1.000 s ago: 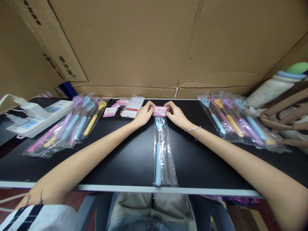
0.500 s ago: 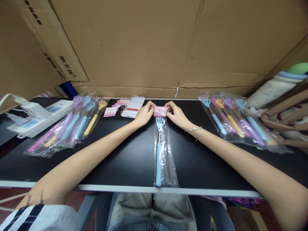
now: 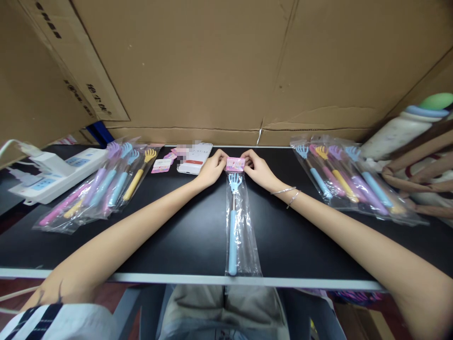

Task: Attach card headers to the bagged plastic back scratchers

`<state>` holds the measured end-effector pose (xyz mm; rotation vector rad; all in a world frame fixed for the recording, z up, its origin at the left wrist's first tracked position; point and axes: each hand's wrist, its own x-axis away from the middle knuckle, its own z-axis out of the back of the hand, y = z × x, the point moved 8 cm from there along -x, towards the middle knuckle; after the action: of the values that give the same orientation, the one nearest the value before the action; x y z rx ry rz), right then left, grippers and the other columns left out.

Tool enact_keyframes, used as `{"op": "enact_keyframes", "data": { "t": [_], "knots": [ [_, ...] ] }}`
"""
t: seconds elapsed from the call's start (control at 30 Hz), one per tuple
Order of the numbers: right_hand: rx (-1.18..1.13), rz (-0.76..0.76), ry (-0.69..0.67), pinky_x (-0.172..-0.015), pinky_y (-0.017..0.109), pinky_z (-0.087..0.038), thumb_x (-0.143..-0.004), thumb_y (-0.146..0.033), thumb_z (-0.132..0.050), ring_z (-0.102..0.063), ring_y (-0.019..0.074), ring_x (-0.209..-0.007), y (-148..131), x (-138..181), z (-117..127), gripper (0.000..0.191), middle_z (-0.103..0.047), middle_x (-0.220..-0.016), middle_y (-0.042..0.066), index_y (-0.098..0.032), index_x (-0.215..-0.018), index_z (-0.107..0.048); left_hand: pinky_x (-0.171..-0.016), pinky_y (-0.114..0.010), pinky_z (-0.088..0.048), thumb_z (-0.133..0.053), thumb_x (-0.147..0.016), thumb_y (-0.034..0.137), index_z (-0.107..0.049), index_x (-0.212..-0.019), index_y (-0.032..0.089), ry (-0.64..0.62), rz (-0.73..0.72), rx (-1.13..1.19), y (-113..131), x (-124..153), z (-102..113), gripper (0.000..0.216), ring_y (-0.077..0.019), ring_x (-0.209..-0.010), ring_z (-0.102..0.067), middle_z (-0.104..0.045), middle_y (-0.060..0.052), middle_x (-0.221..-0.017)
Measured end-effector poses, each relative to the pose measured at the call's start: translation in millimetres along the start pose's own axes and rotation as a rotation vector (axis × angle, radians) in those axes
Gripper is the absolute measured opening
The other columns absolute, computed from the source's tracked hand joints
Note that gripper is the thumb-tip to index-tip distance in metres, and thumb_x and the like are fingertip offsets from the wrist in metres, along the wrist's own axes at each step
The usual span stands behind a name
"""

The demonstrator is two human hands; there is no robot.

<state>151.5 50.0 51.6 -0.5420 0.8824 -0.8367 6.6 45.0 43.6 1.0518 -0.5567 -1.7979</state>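
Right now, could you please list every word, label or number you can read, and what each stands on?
Nothing reads clearly enough to quote.
Left cardboard panel: Chinese characters, blurred.
Phone screen: digits, blurred, partly masked.
Held pink card: print too small.
Loose cards: print too small.

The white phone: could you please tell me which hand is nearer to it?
Left: the left hand is close beside the phone, on its right; the right hand is farther right, at the far end of the pink card.

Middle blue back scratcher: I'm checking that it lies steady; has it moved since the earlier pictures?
No; the blue back scratcher shows no visible shift against the table's front edge.
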Motion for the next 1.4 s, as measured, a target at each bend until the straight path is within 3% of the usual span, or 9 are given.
{"op": "enact_keyframes", "data": {
  "t": [0.73,1.0,1.4],
  "knots": [
    [-0.018,-0.014,0.02,-0.074,0.031,-0.045,-0.073,-0.018,-0.049,-0.056,0.0167,-0.077,3.2,-0.6,1.5,0.013,-0.058,-0.081,0.002,-0.021,-0.086,-0.048,-0.078,-0.025,-0.044,-0.037,-0.093,0.026,-0.051,-0.087,0.019,0.013,0.024,0.076,3.4,0.8,1.5,0.017,-0.0135,-0.077,-0.056,-0.06,0.0,-0.08],
    [0.012,-0.025,0.038,-0.073,0.031,-0.045,-0.077,-0.021,-0.05,-0.056,0.0168,-0.077,3.7,-0.3,3.6,0.011,-0.059,-0.08,0.002,-0.021,-0.088,-0.049,-0.075,-0.026,-0.045,-0.046,-0.088,0.023,-0.05,-0.103,0.019,0.005,0.043,0.104,2.1,1.6,-0.4,0.016,-0.0127,-0.071,-0.056,-0.057,0.002,-0.072],
    [0.226,-0.008,0.002,-0.082,0.035,-0.041,-0.076,-0.018,-0.051,-0.059,0.0189,-0.082,0.8,0.6,2.2,0.018,-0.063,-0.082,0.001,-0.022,-0.093,-0.053,-0.067,-0.027,-0.039,-0.044,-0.089,0.028,-0.053,-0.106,0.026,-0.028,0.097,-0.294,8.0,8.7,1.2,0.02,-0.0168,-0.074,-0.059,-0.065,0.001,-0.079]
  ]
}}
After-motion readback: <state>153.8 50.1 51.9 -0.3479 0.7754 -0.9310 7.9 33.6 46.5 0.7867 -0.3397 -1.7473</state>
